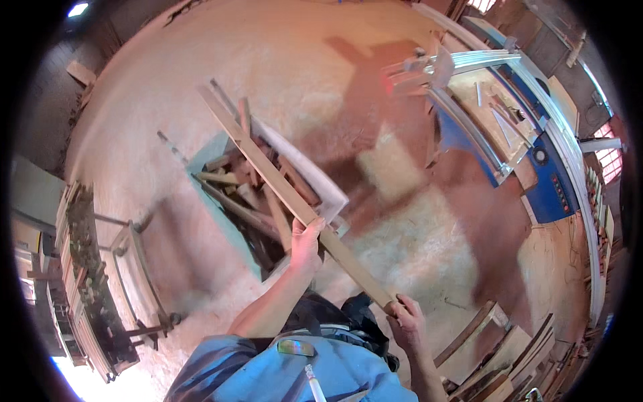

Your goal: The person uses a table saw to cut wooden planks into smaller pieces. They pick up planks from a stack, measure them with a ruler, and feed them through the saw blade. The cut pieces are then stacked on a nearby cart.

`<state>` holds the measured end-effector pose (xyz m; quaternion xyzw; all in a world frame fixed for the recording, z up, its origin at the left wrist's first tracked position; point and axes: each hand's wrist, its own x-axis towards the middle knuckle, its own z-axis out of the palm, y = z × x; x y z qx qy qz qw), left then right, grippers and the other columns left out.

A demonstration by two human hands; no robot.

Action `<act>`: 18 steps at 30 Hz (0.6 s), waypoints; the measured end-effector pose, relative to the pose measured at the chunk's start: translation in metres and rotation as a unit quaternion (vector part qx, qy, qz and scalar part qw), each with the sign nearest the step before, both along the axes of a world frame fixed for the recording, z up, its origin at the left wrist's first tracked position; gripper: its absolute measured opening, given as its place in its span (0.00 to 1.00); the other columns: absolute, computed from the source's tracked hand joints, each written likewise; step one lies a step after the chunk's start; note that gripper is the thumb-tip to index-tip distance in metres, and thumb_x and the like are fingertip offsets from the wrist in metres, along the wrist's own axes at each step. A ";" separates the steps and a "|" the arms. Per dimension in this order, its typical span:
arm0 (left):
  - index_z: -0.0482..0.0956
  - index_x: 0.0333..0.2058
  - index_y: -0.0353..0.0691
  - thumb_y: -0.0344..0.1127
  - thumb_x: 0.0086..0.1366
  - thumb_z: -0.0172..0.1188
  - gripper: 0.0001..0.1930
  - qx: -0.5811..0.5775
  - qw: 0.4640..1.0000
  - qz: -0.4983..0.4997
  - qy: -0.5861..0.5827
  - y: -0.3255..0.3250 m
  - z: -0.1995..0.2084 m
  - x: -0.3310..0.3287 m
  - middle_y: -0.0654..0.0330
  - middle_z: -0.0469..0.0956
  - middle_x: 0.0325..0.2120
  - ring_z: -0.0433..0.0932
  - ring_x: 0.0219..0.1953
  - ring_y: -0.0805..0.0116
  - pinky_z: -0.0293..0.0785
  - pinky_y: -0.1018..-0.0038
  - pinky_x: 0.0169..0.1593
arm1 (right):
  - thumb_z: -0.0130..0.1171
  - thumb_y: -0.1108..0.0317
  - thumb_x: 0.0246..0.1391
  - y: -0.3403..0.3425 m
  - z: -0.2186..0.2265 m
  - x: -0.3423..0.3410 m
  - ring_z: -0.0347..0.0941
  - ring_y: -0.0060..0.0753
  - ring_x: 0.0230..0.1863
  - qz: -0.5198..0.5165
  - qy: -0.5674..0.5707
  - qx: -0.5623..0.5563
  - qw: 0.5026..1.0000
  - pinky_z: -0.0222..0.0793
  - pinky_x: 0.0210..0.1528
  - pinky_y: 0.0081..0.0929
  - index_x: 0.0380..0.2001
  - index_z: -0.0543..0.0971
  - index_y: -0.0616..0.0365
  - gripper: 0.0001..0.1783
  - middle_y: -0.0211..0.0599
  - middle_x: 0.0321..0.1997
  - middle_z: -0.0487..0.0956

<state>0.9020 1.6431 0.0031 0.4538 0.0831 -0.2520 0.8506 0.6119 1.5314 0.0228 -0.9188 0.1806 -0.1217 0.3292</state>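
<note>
A long, narrow wooden board point(348, 260) slants across the middle, its far end up to the left. My left hand point(307, 245) grips it partway along, thumb on top. Near the board's lower right end, my right hand point(406, 313) is closed around it. Beyond my left hand stands an open cart point(329, 189) with a pale side panel and a greenish side. Several wooden offcuts point(231, 179) lie jumbled in it, and the board passes above them. Part of the cart's contents is hidden beneath the board.
At the right stands a blue woodworking machine point(554, 175) with metal rails and wood pieces on its table. Stacked boards point(495, 358) lie at the lower right. On the left a rack point(84, 281) carries more timber, beside a low wheeled cart point(134, 275). Dust covers the floor point(268, 60).
</note>
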 end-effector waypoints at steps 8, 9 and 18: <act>0.73 0.49 0.34 0.32 0.54 0.68 0.24 0.284 0.914 -0.054 -0.283 -0.108 0.058 -0.036 0.56 0.76 0.41 0.76 0.43 0.65 0.74 0.67 0.47 | 0.61 0.70 0.60 -0.164 -0.032 0.000 0.79 0.41 0.47 -0.270 -0.254 0.180 0.911 0.75 0.49 0.31 0.47 0.80 0.64 0.14 0.44 0.46 0.81; 0.73 0.49 0.33 0.32 0.53 0.69 0.25 0.280 0.906 -0.049 -0.314 -0.115 0.064 -0.040 0.56 0.76 0.42 0.76 0.44 0.65 0.74 0.68 0.48 | 0.59 0.70 0.62 -0.188 -0.032 0.004 0.80 0.34 0.44 -0.292 -0.314 0.233 0.873 0.77 0.46 0.26 0.48 0.81 0.65 0.14 0.38 0.44 0.82; 0.75 0.50 0.32 0.29 0.49 0.70 0.27 0.317 0.818 -0.245 -0.412 -0.269 0.096 -0.079 0.58 0.80 0.40 0.77 0.42 0.69 0.74 0.71 0.48 | 0.56 0.63 0.66 -0.380 0.011 -0.022 0.77 0.23 0.32 -0.447 -0.430 0.434 0.654 0.75 0.29 0.24 0.44 0.80 0.61 0.13 0.32 0.36 0.81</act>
